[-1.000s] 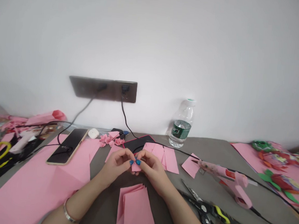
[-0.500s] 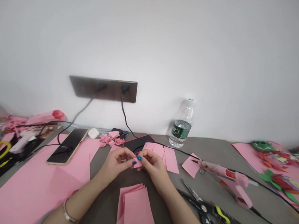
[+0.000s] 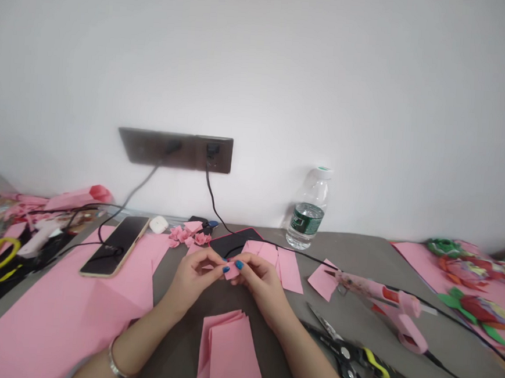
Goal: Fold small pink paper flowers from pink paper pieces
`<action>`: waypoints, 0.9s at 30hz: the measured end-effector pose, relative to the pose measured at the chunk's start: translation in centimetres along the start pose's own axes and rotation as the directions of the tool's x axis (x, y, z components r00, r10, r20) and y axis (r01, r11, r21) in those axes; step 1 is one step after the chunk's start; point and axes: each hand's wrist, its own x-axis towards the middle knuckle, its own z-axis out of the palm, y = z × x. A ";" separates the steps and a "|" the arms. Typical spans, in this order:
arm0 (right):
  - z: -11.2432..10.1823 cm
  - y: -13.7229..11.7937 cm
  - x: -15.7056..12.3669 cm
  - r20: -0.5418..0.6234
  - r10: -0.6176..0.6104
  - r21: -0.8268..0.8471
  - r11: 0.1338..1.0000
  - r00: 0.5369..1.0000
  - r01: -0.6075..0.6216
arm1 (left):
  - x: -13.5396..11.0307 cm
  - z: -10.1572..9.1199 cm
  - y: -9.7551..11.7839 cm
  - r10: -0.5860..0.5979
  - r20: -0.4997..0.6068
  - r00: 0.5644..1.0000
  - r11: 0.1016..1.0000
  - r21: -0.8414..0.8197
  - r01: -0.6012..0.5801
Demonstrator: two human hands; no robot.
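Between both hands is a small pink paper piece, pinched at its edges. My left hand grips it from the left with thumb and fingers together, and my right hand pinches it from the right. The fingers cover part of the paper, so its full shape is hidden. Below the hands lies a folded stack of pink paper. Behind them are loose pink paper squares and a cluster of small pink paper flowers.
A pink glue gun rests at right, its tip over a pink square. Scissors with yellow-black handles lie nearer. A water bottle stands by the wall. At left, a phone lies on a large pink sheet. Black cables cross the table.
The fingertips have shifted slightly around the small paper piece, and a bit more of its face shows. Both hands still hold it in nearly the same place.
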 end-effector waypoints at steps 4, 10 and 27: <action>0.0 0.0 0.0 -0.004 0.003 0.002 1.000 1.000 -0.003 | -0.1 0.1 0.0 -0.013 0.009 1.000 1.000 -0.008 0.013; 0.0 -0.1 0.1 -0.015 -0.010 -0.090 0.996 1.000 0.009 | 0.1 0.0 0.1 -0.022 0.064 0.998 1.000 -0.011 0.023; 0.0 0.2 -0.1 -0.059 -0.104 -0.296 0.952 0.993 0.082 | 0.0 0.4 0.2 -0.126 0.131 0.983 0.992 0.005 0.127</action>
